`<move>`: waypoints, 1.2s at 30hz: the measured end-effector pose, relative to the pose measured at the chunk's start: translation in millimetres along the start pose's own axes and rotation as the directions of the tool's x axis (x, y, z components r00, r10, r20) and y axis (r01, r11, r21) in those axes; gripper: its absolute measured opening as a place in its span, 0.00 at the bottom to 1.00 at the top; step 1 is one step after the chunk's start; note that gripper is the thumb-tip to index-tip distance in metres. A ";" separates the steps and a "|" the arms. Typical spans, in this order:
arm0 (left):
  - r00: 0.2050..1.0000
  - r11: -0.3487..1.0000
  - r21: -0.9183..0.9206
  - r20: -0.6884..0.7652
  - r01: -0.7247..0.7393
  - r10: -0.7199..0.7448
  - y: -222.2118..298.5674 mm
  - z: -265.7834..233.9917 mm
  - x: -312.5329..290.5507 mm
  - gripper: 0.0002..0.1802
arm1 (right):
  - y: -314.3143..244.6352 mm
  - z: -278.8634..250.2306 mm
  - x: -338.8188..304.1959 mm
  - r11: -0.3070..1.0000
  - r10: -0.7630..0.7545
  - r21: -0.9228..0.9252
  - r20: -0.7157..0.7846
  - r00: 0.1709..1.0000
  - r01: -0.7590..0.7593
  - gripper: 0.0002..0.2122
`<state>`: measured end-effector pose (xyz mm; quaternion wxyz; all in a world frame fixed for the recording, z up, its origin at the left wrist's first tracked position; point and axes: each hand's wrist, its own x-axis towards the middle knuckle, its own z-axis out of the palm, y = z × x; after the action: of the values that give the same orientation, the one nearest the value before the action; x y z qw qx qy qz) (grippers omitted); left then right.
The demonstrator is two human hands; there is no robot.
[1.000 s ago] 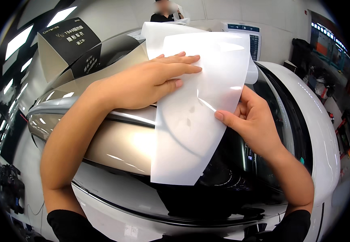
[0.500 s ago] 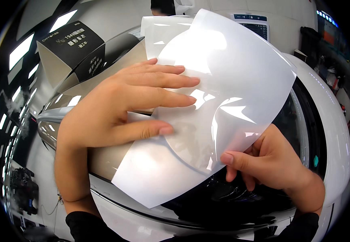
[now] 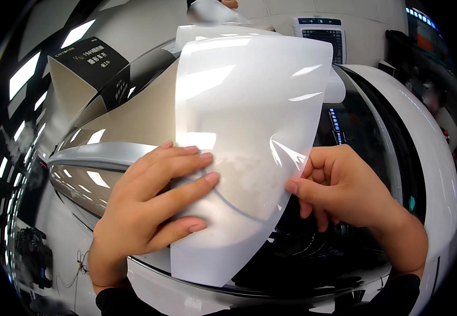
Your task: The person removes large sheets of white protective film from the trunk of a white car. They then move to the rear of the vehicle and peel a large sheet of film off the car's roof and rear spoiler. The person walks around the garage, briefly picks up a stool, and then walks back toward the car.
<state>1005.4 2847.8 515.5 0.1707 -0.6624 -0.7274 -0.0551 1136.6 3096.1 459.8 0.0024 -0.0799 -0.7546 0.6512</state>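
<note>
A large, translucent white sheet of film (image 3: pixel 254 105) spreads over the glossy car surface, its far end curving and its right side lifted. My left hand (image 3: pixel 154 205) lies on the sheet's left edge with fingers stretched and spread. At the sheet's right edge, my right hand (image 3: pixel 344 184) pinches the film between thumb and bent fingers. Through the film shows a dark curved line. To the left lies the beige car panel (image 3: pixel 139 118) with a silver trim strip (image 3: pixel 97 154); black glossy glass (image 3: pixel 312 253) lies under and right of the film.
A black box (image 3: pixel 94 63) stands at the far left on the car. Another rolled or curved white sheet (image 3: pixel 212 32) lies behind the film. At the back are a white unit with a dark panel (image 3: pixel 320 38) and part of another person (image 3: pixel 207 11), blurred.
The film has turned counter-clockwise, its far end swinging left and its near corner moving right and toward me. My left hand has slid nearer to me; my right hand keeps its pinch, slightly higher.
</note>
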 end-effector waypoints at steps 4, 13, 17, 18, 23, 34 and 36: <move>0.996 0.995 0.100 -0.090 -0.005 0.014 1.3 0.6 -7.2 0.23 | -6.2 3.4 3.5 0.997 -0.046 -0.068 0.010 0.999 0.046 0.13; 0.936 0.982 0.076 -0.325 0.171 -0.138 4.8 7.0 -24.5 0.16 | -10.6 11.4 0.0 0.984 0.053 -0.173 0.016 0.998 -0.050 0.14; 0.971 0.985 0.095 -0.205 0.145 -0.123 0.7 -3.9 -22.3 0.19 | 6.2 25.7 -6.7 0.984 0.034 -0.176 -0.048 0.998 -0.042 0.12; 0.979 0.987 0.086 -0.162 0.136 -0.121 0.3 -7.0 -21.5 0.20 | 9.1 31.2 -10.8 0.861 -0.269 -0.490 -0.204 0.941 0.140 0.10; 0.985 0.994 0.062 -0.151 0.094 -0.084 1.5 -7.6 -18.7 0.22 | 8.6 35.6 -17.0 -0.036 -0.821 -0.963 0.182 0.541 0.268 0.18; 0.979 0.999 0.027 -0.199 0.044 -0.038 22.9 -1.6 -11.8 0.20 | 34.3 16.5 -15.3 0.027 -0.849 -0.751 0.331 0.412 0.660 0.18; 0.973 0.999 0.019 -0.226 0.042 -0.037 25.3 0.7 -17.0 0.19 | 42.7 -1.2 -11.2 0.258 -0.883 -0.780 0.049 0.467 0.570 0.17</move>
<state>1031.3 2834.8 505.7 0.2589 -0.6353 -0.7168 -0.1247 1152.7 3101.8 419.1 0.4345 0.1626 -0.8647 0.1929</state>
